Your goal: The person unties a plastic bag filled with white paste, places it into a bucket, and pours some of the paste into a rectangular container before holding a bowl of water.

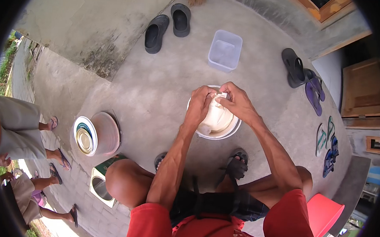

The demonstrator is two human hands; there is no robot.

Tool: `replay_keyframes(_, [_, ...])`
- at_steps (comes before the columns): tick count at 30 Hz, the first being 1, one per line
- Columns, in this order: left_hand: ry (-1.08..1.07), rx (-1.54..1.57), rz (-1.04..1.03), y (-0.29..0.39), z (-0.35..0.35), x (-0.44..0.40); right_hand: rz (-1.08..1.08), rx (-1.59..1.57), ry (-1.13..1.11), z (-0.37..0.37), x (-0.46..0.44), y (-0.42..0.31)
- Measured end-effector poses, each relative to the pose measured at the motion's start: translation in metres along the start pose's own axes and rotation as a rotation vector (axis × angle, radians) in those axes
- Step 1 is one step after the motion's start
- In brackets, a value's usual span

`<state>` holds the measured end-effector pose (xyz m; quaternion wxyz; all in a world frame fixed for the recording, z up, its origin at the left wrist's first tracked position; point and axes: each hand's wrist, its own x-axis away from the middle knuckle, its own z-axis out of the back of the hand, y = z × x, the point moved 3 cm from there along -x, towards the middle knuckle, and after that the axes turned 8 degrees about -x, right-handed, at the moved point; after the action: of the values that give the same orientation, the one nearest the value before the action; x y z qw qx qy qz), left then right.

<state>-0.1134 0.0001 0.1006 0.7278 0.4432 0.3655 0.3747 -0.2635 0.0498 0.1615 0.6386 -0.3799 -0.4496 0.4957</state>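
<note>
Between my feet stands a round white bucket point(223, 136), with a pale cream-coloured bag point(217, 116) inside it. My left hand point(200, 98) is closed with its fingers pinching the gathered top of the bag. From the other side, my right hand point(236, 100) grips the same crumpled edge with thumb and fingers, close to the left one. What the bag contains is hidden.
A clear plastic container point(225, 50) sits beyond the bucket. To the left are a white tub point(85, 135) and a box with a round opening point(103, 187). Black clogs point(156, 33), purple flip-flops point(314, 96) and a red chair point(323, 215) stand around. Two people are at far left.
</note>
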Motion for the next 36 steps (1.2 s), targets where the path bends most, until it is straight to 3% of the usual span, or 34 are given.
replay_keyframes(3, [0.038,-0.142,-0.084,0.005,0.003,-0.001,0.029,0.11,0.055,-0.005,0.001,0.009])
replay_keyframes(7, [-0.005,-0.085,-0.157,0.008,0.006,-0.008,-0.018,0.054,0.153,-0.009,0.007,0.018])
replay_keyframes(12, [-0.051,-0.068,-0.105,0.002,0.005,-0.011,-0.005,-0.097,0.271,-0.019,0.012,0.03])
replay_keyframes(14, [-0.031,-0.058,-0.097,-0.001,0.003,-0.01,-0.031,-0.372,0.339,-0.024,0.012,0.038])
replay_keyframes(20, [0.041,0.072,0.02,-0.004,-0.007,-0.007,0.01,-0.593,0.452,-0.039,0.016,0.044])
replay_keyframes(24, [0.067,0.086,0.165,0.0,-0.01,-0.007,0.043,-0.63,0.477,-0.044,0.015,0.045])
replay_keyframes(36, [0.125,0.105,0.242,-0.002,-0.018,-0.008,0.089,-0.6,0.502,-0.042,0.02,0.045])
